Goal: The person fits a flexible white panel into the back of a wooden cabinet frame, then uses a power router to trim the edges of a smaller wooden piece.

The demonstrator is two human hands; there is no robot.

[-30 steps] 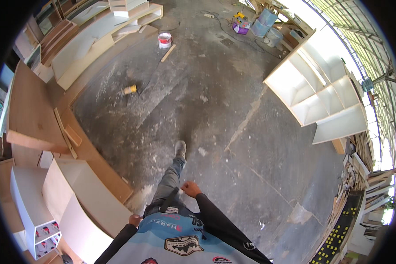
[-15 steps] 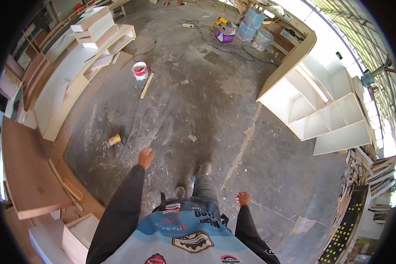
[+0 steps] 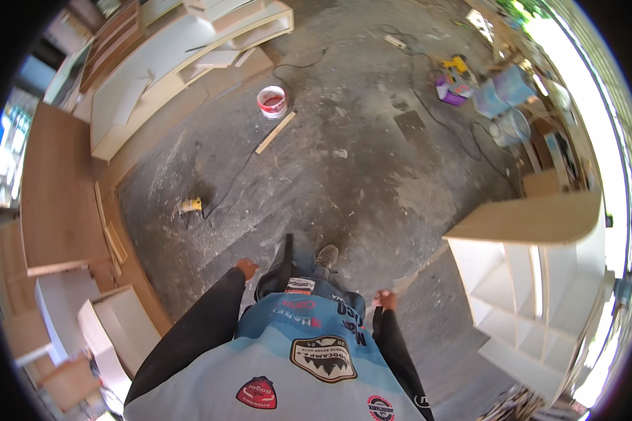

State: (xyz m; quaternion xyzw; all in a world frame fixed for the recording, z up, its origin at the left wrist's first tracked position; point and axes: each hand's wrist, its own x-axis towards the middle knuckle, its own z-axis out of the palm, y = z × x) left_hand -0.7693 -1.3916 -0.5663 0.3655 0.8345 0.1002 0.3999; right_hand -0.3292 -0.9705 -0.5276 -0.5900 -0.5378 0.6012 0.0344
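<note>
The room is a big workshop with a grey, dusty floor full of pale spots and scrapes. A yellow tool sits on the floor to the left, a bit farther off than the left hand. That hand is near the left side of the blue and white shirt, and its fingers look a little bent. I can't tell if it is closed on something. The right hand is near the shirt's right side. It is small and blurry, so I can't tell if it is gripping anything. The nearest big thing on its right is a white cabinet with shelves and a curved wooden top. One grey shoe shows between the hands, a bit farther off. A dark cord goes from the tool to near a thin wood stick. Just past the stick is a red and white bucket. On the left is a big brown board, with a pale open box nearer. Far left is a long white cupboard. Far right, there is a purple box beside blue tubs and a cloudy bucket
</note>
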